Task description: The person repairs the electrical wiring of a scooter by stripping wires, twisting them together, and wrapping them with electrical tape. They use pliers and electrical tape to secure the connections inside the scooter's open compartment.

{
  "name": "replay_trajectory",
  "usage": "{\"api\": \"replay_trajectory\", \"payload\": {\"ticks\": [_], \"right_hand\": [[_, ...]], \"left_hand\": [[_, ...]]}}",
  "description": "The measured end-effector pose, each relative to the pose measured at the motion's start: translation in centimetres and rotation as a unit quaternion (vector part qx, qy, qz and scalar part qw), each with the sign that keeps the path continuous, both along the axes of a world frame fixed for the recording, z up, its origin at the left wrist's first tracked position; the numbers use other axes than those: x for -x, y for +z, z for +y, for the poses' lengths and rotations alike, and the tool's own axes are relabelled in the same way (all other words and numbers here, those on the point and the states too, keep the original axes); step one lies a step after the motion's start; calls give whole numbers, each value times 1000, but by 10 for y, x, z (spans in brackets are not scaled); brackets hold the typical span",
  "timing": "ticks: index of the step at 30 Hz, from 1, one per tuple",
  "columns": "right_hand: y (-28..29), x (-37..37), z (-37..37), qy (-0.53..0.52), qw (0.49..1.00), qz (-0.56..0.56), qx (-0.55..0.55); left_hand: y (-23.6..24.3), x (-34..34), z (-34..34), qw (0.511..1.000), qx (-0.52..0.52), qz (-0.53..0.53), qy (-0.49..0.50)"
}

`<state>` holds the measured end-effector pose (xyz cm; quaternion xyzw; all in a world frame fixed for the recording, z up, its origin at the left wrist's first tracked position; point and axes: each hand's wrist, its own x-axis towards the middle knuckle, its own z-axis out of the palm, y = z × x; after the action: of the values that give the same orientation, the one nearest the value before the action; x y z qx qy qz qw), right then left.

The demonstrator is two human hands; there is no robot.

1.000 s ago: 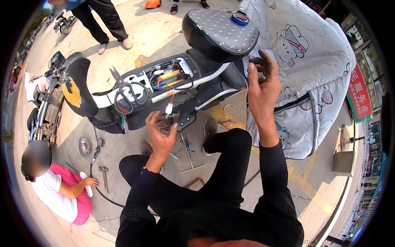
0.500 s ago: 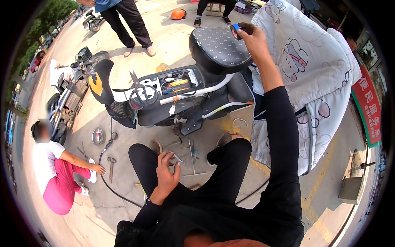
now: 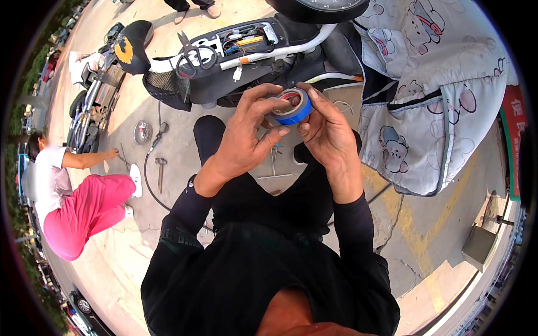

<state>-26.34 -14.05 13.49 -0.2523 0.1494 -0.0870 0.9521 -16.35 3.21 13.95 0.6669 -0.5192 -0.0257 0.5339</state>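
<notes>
Roll of tape (image 3: 293, 116), blue outside with a reddish core, held up between both hands above the lap, near side of the scooter; left hand (image 3: 241, 137), fingers bent and clamped on the roll's left side, one fingertip at the core opening; right hand (image 3: 335, 143), forefinger and thumb closed on the roll's right side; scooter (image 3: 218, 85), dark body with white frame tube, compartment open, coloured wiring (image 3: 242, 42) exposed, white connector (image 3: 237, 73) hanging outside; scissors (image 3: 193, 60), dark handles, lying across the frame left of the wiring; padded cover (image 3: 457, 148), pale with cartoon print, at right; hammer (image 3: 161, 175) and round bowl (image 3: 136, 135) on the ground at left, near a crouching person in pink trousers (image 3: 92, 210)
</notes>
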Motion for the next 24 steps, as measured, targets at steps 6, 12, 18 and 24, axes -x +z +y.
{"api": "replay_trajectory", "payload": {"ticks": [6,12,18,24], "right_hand": [[-9,4,26,-63,935,32,347],[-1,4,48,-118,828,-34,547],[1,-4,55,-175,616,-77,764],[-5,-11,56,-202,426,-114,874]], "left_hand": [[-14,5,26,994,-30,83,66],[-23,5,44,987,-24,104,123],[-24,6,48,989,-6,63,133],[-12,5,60,983,-109,-13,148]]}}
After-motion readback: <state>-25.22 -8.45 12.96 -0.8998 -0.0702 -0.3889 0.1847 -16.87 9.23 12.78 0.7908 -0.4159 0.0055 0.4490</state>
